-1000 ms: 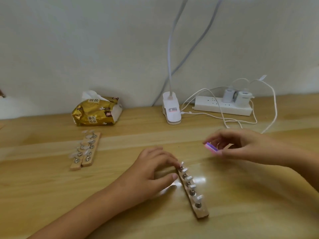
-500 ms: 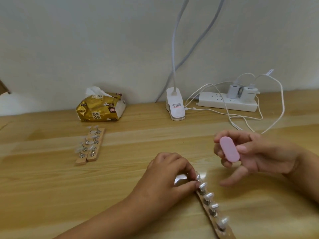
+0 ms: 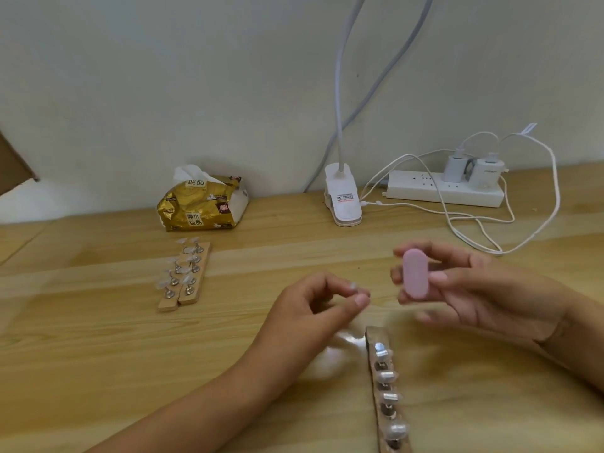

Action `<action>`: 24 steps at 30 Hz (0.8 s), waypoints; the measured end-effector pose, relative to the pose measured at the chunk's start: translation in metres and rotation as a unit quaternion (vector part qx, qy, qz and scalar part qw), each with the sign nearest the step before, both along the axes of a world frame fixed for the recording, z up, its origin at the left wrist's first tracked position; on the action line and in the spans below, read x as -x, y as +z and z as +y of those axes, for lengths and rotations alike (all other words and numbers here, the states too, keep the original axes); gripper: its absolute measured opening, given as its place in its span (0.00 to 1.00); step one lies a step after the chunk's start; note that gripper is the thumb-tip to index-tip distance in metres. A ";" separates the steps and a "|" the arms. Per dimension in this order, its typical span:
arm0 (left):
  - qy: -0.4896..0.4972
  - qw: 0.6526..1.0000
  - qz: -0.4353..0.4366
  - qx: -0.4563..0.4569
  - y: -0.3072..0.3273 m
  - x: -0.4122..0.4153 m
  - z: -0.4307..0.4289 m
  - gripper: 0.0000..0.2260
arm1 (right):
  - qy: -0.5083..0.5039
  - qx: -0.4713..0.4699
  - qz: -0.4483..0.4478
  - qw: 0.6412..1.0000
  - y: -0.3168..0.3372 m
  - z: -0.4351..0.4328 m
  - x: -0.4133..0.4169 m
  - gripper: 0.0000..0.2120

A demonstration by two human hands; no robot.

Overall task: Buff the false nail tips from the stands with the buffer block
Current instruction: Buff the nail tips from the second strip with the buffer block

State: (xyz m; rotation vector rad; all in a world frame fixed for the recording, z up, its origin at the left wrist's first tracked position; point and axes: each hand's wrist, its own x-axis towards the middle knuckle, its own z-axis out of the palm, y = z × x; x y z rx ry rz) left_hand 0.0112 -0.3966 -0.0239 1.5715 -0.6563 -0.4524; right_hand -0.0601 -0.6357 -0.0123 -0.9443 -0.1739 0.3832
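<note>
The right hand (image 3: 474, 289) holds the buffer block (image 3: 415, 273) upright above the table (image 3: 98, 371), thumb pressed on its right edge and fingers curled behind it. The block is a pale pink oval slab with rounded ends and a flat, matte face turned toward the camera. Just to its left, the left hand (image 3: 320, 302) hovers with thumb and forefinger pinched together on a small pale false nail tip (image 3: 354, 287), too blurred for its shape to be read. Below and between the hands lies the near wooden stand (image 3: 372, 341), a narrow strip running toward the bottom edge, with a row of metal pegs, several capped with clear, glossy nail tips (image 3: 387, 376). Well apart to the left, two more stands (image 3: 184, 289) lie side by side and touching, their pegs also bearing translucent tips. Along the wall sit a gold tissue pack (image 3: 202, 207), a white lamp clip (image 3: 343, 201) and a white power strip (image 3: 425, 188) with two chargers and looping cables.
</note>
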 end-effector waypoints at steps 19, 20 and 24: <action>-0.031 0.999 0.013 0.033 -0.003 0.005 -0.003 0.03 | -0.312 0.426 -0.411 0.743 -0.017 0.058 0.015 0.11; -0.035 0.999 0.007 0.030 -0.003 0.005 -0.003 0.03 | -0.301 0.449 -0.428 0.724 -0.018 0.057 0.014 0.11; -0.046 0.999 -0.020 0.022 -0.003 0.005 -0.002 0.03 | -0.293 0.472 -0.373 0.743 -0.022 0.058 0.010 0.09</action>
